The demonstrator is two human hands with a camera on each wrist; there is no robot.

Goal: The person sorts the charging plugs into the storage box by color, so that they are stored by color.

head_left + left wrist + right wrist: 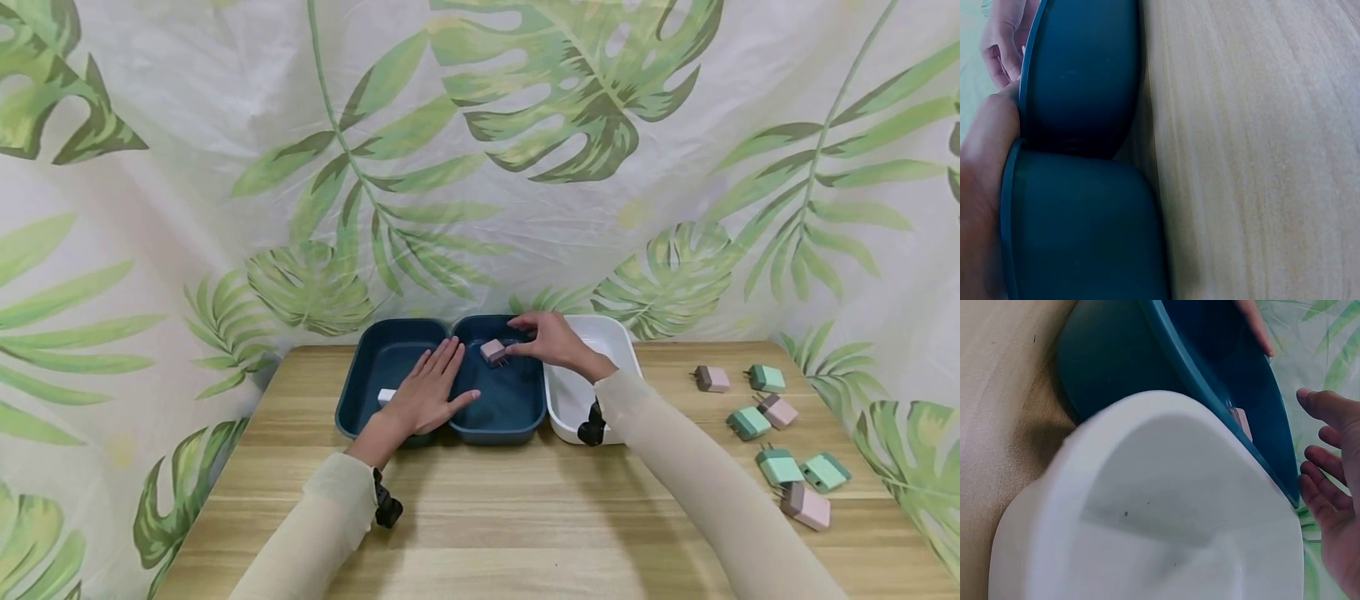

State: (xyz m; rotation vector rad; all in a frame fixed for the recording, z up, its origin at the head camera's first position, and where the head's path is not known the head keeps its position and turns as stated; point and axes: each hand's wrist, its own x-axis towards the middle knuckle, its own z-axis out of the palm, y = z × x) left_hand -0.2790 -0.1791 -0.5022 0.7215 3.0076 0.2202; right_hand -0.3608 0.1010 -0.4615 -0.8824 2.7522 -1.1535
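Observation:
In the head view a pink plug-in charger (pixel 492 352) lies inside the middle dark-blue tray (pixel 498 437). My right hand (pixel 553 340) is over that tray's right side, thumb and fingers spread apart. The right wrist view shows this hand (pixel 1335 469) holding nothing, apart from the charger (pixel 1241 423). My left hand (pixel 429 390) lies with straight fingers across the adjoining rims of the left blue tray (pixel 352 425) and the middle one. A white block (pixel 386 397), its kind unclear, sits in the left tray, partly hidden by that hand.
A white tray (pixel 634 358) stands right of the blue ones. Several pink and green chargers lie at the table's right, among them a green charger (pixel 767 377) and a pink charger (pixel 807 506). A leaf-patterned cloth (pixel 525 208) hangs behind the wooden table (pixel 495 517).

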